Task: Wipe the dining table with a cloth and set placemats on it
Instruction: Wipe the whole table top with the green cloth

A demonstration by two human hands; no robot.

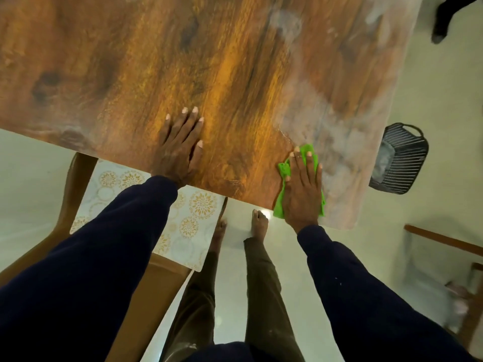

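Observation:
The wooden dining table [183, 61] fills the upper part of the view. My right hand [303, 189] presses flat on a green cloth [284, 169] at the table's near edge, close to its right corner. A whitish, dusty film covers the table surface to the right of the cloth. My left hand [177, 145] lies flat on the bare wood near the edge, fingers spread, holding nothing. White placemats with gold flower patterns [190, 226] lie on a brown chair seat under my left arm.
The brown chair [154, 291] stands at the table's near side on the left. A dark slatted basket [400, 160] sits on the pale floor right of the table. Another wooden chair [449, 241] is at the far right. Someone's dark leg [444, 19] shows top right.

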